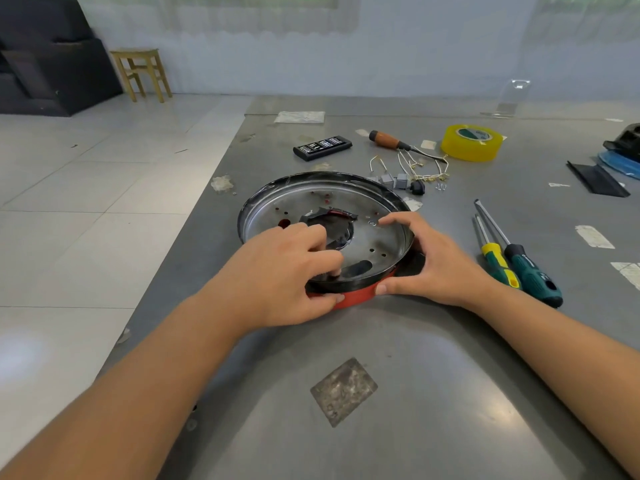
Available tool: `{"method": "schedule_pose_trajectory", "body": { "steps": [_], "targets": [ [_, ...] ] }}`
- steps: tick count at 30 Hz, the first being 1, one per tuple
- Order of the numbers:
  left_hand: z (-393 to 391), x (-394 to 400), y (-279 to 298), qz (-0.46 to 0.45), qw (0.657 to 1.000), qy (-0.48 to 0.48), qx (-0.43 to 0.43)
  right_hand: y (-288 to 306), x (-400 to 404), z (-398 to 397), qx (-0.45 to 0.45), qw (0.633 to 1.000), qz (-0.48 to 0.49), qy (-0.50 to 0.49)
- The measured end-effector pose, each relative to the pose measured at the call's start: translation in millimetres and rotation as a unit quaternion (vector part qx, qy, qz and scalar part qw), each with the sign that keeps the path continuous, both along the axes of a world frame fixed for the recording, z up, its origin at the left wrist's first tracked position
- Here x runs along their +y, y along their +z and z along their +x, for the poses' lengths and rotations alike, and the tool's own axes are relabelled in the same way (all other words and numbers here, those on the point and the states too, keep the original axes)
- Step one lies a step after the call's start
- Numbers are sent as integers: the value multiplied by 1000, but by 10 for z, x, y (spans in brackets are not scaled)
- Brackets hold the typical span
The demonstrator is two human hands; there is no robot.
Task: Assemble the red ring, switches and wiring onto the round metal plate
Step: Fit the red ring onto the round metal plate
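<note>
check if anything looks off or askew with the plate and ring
The plate sits tilted on the red ring: red shows only at the near edge, between both hands' thumbs. The black liner at the centre hole looks ragged. Switches and wires lie loose behind it.

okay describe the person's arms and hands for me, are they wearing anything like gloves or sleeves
No gloves or sleeves show. Both forearms are bare as far as the frame reaches, and the left hand and right hand are bare too. No watch, ring, bracelet or marking is visible on either. The fingernails look short and unpainted.
</note>
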State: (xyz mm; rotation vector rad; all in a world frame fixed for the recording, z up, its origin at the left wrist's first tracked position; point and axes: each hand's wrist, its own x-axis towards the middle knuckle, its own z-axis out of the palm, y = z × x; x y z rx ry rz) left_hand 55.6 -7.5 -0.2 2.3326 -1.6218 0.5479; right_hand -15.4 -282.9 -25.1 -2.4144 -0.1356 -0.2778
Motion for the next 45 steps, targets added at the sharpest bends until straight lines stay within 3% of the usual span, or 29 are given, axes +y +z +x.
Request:
{"method": "schedule_pose_trajectory", "body": {
  "steps": [12,26,45],
  "targets": [
    [84,139,-204,-26,996,-26,-80,-109,-34,-4,-5,998,47,42],
    [55,151,-227,-79,995,-21,-60,-155,-26,-13,-27,997,60,42],
    [-38,104,-239,-58,996,32,-57,-78,-12,-19,25,999,22,8]
  ]
}}
